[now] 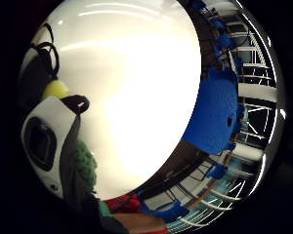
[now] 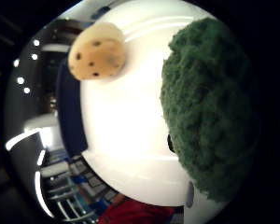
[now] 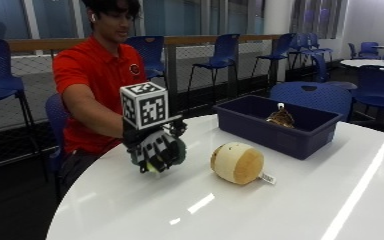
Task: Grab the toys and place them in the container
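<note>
At the left of the outside view we see the gloved right hand [image 3: 155,150] raised above the white table [image 3: 298,200], fingers curled around a green plush toy [image 2: 210,112], while a tan round plush [image 3: 237,162] lies mid-frame near the blue container [image 3: 278,125], which holds a small toy [image 3: 282,117]

On the table [image 3: 298,200], a round toy [image 3: 237,162] lies before the container [image 3: 278,125].

Bright indoor light, streaky glare across the glossy white table [image 3: 298,200], palm views soft and edge-warped, dark rims
</note>
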`<action>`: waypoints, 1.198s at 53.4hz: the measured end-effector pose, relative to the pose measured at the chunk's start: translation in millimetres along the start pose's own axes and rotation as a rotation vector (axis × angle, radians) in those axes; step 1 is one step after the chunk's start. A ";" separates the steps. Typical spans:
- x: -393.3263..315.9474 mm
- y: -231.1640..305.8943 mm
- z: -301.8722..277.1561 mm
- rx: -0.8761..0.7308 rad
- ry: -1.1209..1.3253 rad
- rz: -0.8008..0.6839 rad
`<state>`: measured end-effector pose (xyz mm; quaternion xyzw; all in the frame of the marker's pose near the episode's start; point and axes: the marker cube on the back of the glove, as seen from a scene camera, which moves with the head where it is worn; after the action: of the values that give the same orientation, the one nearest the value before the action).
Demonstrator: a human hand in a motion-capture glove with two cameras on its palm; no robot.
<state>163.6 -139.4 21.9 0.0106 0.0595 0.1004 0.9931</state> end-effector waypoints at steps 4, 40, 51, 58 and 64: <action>-21.3 -1.7 -21.4 0.032 0.003 -0.034; -276.3 -27.0 -152.0 0.145 -0.012 -0.348; -351.1 -26.2 -163.7 0.175 -0.032 -0.398; -374.3 -27.3 -154.5 0.160 -0.073 -0.430; -386.3 -28.4 -141.1 0.179 -0.050 -0.491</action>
<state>-223.5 -243.5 -74.3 0.0860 0.0445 -0.1496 0.9840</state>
